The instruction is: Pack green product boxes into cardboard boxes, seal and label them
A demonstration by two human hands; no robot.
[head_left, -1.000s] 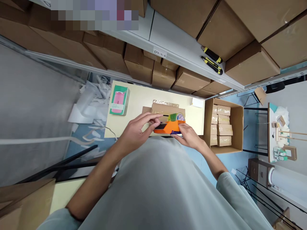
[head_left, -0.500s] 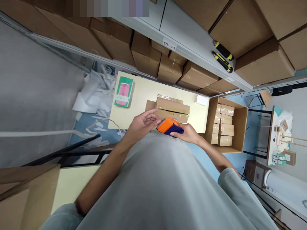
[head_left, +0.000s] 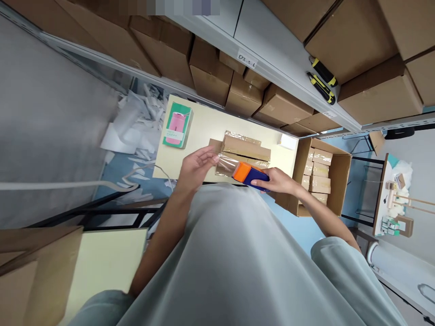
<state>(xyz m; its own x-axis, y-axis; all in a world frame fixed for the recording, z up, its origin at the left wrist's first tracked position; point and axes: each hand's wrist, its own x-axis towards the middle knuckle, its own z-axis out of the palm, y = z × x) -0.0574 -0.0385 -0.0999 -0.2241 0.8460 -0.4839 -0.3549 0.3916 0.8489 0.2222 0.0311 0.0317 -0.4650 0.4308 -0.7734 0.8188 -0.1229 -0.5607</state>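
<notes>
My right hand grips an orange and dark blue tape dispenser near the front edge of the pale table. A strip of clear packing tape stretches out of its orange end. The free end of this strip is pinched in my left hand. Just beyond the tape, a brown cardboard box lies on the tabletop with tape along its edges. Its near side is partly hidden by the dispenser and the tape.
A green box with a pink picture stands at the table's left, a small white box at its right. An open carton holds several small taped boxes. Above, a shelf carries cartons and two utility knives.
The hands have moved apart, the dispenser going slightly right and my left hand slightly left. A length of clear tape now spans the space between them.
</notes>
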